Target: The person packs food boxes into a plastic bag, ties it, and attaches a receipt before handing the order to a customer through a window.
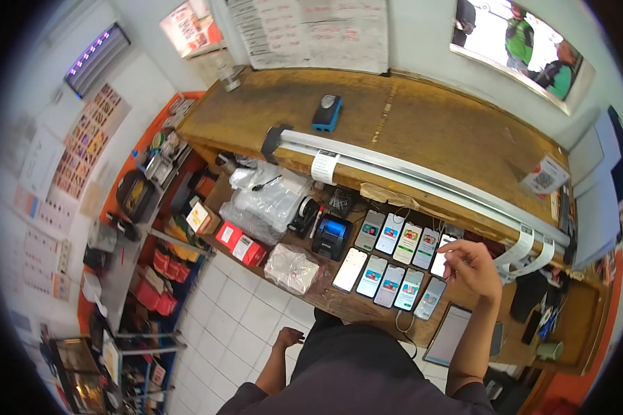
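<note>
Two rows of lit phones lie on the wooden counter. My right hand (pixel 469 268) is over the right end of the back row, its fingers bent, at a phone (pixel 441 257) with a white screen that it partly covers. Just in front of that hand lies another phone (pixel 430 299). At the left end of the front row is a white-screened phone (pixel 350 269). My left hand (pixel 290 337) hangs low beside my body, over the tiled floor, with its fingers curled; whether anything is in it cannot be made out.
A black printer (pixel 331 237), a wrapped bundle (pixel 292 268) and a red box (pixel 240 243) stand left of the phones. A tablet (pixel 449 335) lies under my right forearm. The raised shelf (pixel 450 131) holds a blue device (pixel 327 113). A green cup (pixel 549 351) stands at right.
</note>
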`<state>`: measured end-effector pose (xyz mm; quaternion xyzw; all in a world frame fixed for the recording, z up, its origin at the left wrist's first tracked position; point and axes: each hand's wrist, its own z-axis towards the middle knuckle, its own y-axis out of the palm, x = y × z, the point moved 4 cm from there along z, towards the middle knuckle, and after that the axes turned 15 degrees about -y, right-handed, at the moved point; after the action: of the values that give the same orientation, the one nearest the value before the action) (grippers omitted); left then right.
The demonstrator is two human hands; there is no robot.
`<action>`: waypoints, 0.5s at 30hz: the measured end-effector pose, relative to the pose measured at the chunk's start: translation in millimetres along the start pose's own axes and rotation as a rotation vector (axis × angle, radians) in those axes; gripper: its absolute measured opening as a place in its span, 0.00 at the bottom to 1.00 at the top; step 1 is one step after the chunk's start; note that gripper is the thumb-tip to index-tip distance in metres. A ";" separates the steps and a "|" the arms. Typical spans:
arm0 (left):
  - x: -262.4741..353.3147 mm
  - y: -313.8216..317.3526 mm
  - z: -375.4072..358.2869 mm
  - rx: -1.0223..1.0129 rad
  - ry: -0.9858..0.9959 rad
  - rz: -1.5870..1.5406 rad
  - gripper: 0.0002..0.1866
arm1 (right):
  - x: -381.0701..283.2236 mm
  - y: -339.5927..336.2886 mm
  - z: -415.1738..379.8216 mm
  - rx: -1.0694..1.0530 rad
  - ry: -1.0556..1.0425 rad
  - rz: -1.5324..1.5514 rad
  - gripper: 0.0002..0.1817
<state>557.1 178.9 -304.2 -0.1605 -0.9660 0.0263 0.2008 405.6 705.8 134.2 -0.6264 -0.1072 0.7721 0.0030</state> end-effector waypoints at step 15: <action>-59.4 -17.7 64.7 0.097 0.002 0.175 0.12 | -47.9 -133.0 146.2 0.377 -0.264 0.319 0.09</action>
<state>577.7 144.0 -384.1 -0.2343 -0.9458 0.0900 0.2063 257.1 805.4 231.2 -0.5179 0.1386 0.8440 -0.0160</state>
